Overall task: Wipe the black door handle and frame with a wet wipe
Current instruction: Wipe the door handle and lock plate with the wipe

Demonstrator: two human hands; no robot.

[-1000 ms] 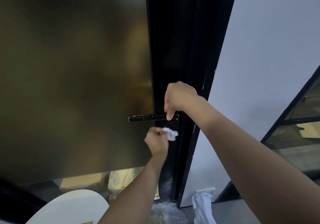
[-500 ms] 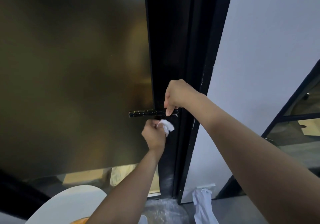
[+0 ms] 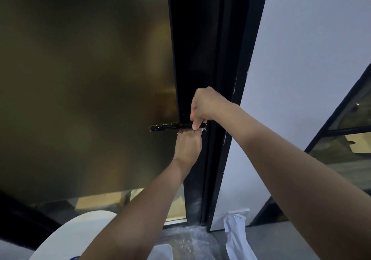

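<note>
Frame (image 3: 216, 58) is running down the middle, handle (image 3: 168, 127) jutting left from it. Right hand (image 3: 204, 107) is curling over the handle's base. Left hand (image 3: 187, 147), having risen, is pressing its pinched wipe (image 3: 203, 129) under the handle, so wiping is likely starting.

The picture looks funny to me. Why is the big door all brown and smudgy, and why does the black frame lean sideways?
Head view: the door glass looks frosted, so only soft golden glows show, no sharp shapes. Head view: the wide-angle lens probably makes the black frame lean. Head view: small glints shine on the door handle, which is sharp, not blurred.
</note>
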